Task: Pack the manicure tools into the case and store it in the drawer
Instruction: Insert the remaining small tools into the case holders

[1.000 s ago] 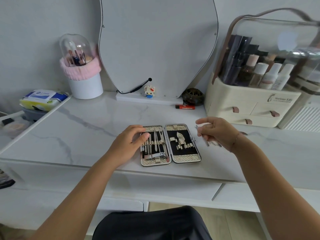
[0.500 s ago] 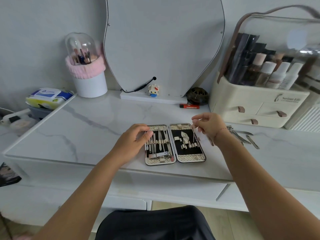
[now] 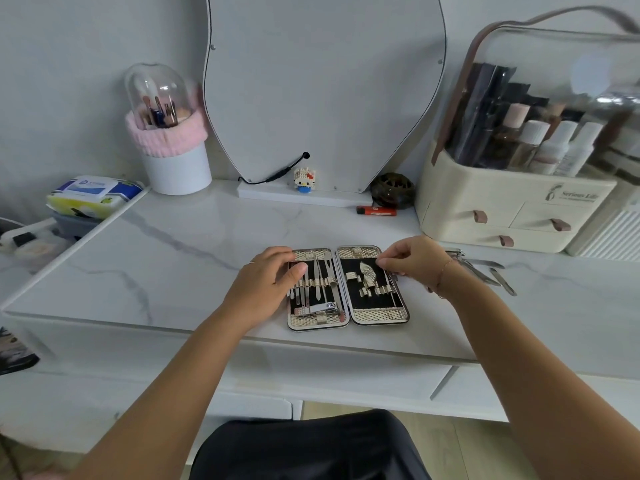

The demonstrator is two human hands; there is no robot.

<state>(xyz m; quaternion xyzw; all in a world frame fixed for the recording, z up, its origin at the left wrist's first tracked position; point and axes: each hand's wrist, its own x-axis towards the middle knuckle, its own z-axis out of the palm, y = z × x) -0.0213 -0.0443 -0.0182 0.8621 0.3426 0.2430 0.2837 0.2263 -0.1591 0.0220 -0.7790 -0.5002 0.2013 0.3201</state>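
The manicure case lies open and flat on the marble desk, black inside with a gold woven border. Its left half holds several steel tools and a nail clipper under elastic loops. My left hand rests on the case's left edge, thumb on the loops. Over the right half, my right hand pinches a thin metal tool that runs down along the right edge. Several loose steel tools lie on the desk to the right of my right wrist.
A cream cosmetics organizer with small drawers stands at the back right. A mirror, a toy figure, a red lighter and a brush holder line the back. The desk's front edge has drawers below.
My right hand has carried the thin tool from the right of the case to over its right half and lowered it along the right edge. My left hand has stayed on the case.
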